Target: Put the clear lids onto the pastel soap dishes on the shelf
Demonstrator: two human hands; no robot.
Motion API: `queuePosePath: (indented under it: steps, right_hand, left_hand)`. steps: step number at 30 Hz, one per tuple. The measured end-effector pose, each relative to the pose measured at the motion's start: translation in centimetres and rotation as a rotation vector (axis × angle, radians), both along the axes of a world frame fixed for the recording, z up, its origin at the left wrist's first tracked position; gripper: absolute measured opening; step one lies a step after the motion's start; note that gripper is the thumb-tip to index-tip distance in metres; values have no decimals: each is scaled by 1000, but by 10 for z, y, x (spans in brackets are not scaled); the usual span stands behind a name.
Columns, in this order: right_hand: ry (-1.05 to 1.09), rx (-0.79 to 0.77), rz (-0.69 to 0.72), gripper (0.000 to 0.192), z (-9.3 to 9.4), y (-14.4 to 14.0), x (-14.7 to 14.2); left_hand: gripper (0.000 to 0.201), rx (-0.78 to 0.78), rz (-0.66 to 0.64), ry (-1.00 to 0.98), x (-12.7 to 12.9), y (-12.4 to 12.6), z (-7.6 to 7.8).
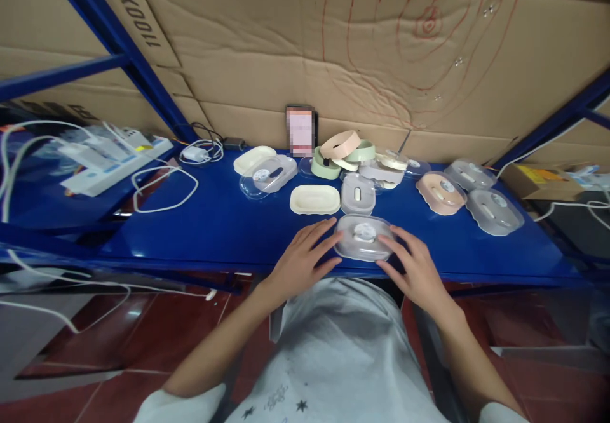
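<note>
A grey oval box with a clear lid point(365, 239) lies at the table's front edge, a round white label on top. My left hand point(307, 251) holds its left side with spread fingertips and thumb. On the opposite side my right hand point(412, 264) holds it, some fingers reaching over the lid. Just behind is a grey oval tray point(358, 194) with a small white piece inside. A cream oval tray point(315, 200) sits to its left.
Green and peach rings point(340, 145) are piled with other parts at the back. Lidded boxes, one peach point(441, 192), stand right; a clear lid point(255, 185) lies left. A phone-like screen point(300, 131) leans on the cardboard. Cables and a power strip point(117, 166) occupy the far left.
</note>
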State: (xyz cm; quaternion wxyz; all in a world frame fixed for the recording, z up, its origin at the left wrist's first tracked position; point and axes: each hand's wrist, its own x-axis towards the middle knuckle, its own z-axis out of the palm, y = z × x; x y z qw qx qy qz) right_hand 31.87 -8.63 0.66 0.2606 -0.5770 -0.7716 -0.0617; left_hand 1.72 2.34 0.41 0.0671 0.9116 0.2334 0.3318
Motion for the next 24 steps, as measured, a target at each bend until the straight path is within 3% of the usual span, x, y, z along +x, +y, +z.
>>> queuePosePath:
  steps: [7, 11, 14, 19, 22, 24]
  right_hand:
    - [-53, 156, -384, 54, -8, -35, 78]
    - [-170, 198, -503, 58, -4, -20, 80]
    - [-209, 161, -336, 64, 6, 6, 49]
    - [-188, -11, 50, 71, 22, 58, -10]
    - [-187, -32, 90, 69, 25, 85, -25]
    - [-191, -47, 65, 66, 25, 98, -27]
  left_hand:
    - [57, -2, 157, 124, 10, 13, 8]
    - [63, 40, 275, 167, 12, 35, 12]
    - [51, 25, 276, 213, 5, 44, 11]
    - [32, -41, 115, 222, -10, 28, 10]
    - [31, -62, 17, 168, -14, 17, 8]
    - [30, -50, 27, 138, -15, 14, 5]
